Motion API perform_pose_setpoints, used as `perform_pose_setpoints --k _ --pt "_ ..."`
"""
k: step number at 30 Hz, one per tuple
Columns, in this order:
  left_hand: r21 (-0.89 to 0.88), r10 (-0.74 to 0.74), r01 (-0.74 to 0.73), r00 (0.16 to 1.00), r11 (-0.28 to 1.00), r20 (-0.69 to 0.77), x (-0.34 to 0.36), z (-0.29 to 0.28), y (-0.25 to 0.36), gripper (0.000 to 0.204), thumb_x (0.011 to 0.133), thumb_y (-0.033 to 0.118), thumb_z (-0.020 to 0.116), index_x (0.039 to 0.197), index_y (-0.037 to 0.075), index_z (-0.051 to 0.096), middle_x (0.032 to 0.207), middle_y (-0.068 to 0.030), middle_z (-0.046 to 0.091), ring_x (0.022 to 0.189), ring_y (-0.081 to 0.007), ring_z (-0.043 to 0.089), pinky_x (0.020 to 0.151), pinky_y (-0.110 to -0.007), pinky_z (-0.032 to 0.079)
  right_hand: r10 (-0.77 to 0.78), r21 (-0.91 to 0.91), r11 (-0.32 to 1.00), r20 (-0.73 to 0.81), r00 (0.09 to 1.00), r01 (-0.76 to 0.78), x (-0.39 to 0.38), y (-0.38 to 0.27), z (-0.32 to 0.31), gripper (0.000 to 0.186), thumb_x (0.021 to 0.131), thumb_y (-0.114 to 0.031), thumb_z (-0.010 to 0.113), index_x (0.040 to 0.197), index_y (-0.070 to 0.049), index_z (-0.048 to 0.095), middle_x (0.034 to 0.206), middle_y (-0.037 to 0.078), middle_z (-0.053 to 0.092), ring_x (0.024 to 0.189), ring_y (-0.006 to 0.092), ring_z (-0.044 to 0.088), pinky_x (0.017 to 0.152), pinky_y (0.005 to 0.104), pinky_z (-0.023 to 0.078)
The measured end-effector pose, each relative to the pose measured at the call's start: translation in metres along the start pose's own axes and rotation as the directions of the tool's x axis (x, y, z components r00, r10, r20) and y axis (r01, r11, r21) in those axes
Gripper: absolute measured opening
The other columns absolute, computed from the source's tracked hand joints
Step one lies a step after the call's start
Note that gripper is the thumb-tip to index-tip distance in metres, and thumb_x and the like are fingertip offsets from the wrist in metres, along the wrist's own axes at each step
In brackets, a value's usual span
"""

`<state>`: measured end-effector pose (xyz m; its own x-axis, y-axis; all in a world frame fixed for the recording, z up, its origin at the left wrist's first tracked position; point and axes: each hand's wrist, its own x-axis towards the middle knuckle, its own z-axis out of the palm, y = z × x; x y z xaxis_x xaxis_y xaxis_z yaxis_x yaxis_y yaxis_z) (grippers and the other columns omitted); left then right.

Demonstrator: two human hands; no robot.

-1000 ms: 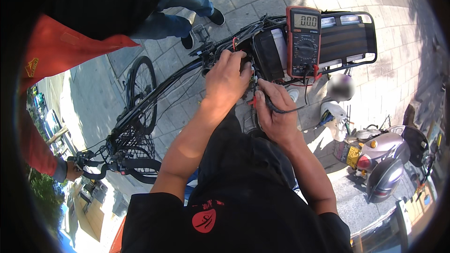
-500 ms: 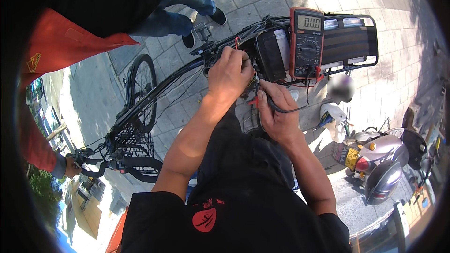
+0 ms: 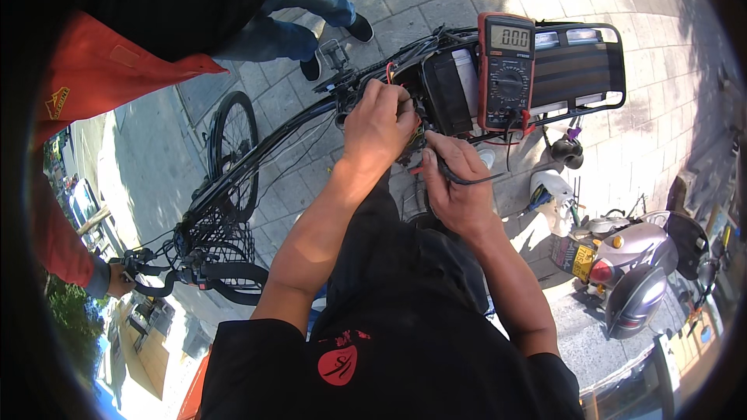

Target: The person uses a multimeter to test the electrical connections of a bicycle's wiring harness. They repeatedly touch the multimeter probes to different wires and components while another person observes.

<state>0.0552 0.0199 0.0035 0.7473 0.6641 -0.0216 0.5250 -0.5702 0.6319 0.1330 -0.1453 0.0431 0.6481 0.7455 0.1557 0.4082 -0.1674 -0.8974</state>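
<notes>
Open battery box (image 3: 447,89) holding wires, multimeter (image 3: 506,70) beside

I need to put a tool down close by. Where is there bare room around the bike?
The slatted black rear rack is bare right of the red-cased multimeter. Grey paving beyond the rack is open too. It is crowded at the wire bundle where the left hand and right hand work, and by the grey scooter.
</notes>
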Motion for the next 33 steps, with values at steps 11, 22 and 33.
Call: perform_pose_setpoints --k 11,22,33 --pt "-0.012 0.007 -0.007 1.0 1.0 0.02 0.0 0.0 -0.002 0.014 0.091 0.013 0.079 0.102 0.009 0.071 0.103 -0.0092 0.068 0.086 -0.0382 0.074 0.072 -0.051 0.06 0.009 -0.055 0.998 0.013 1.0 -0.008 0.003 -0.002 0.003 0.038 0.095 -0.003 0.081 0.131 -0.003 0.071 0.112 0.017 0.077 0.095 0.0361 0.073 0.082 0.0453 0.06" --pt "-0.019 -0.003 0.005 0.996 1.0 0.085 -0.001 -0.001 -0.004 0.02 0.089 0.016 0.079 0.107 0.011 0.074 0.106 -0.006 0.07 0.09 -0.0349 0.075 0.074 -0.048 0.06 0.075 0.015 0.997 -0.08 0.994 -0.074 0.022 -0.02 0.014 0.025 0.099 -0.002 0.076 0.124 0.0 0.071 0.104 0.018 0.075 0.088 0.0387 0.073 0.076 0.0457 0.059" --pt "-0.05 0.143 -0.143 0.99 0.988 -0.003 -0.004 -0.002 -0.015 0.023 0.09 0.009 0.078 0.112 0.012 0.074 0.119 -0.006 0.07 0.095 -0.036 0.076 0.077 -0.047 0.063 0.013 -0.077 0.997 -0.024 1.0 -0.015 0.028 -0.025 0.01 0.025 0.099 -0.001 0.076 0.124 0.0 0.071 0.102 0.019 0.075 0.087 0.0397 0.073 0.076 0.0455 0.06"
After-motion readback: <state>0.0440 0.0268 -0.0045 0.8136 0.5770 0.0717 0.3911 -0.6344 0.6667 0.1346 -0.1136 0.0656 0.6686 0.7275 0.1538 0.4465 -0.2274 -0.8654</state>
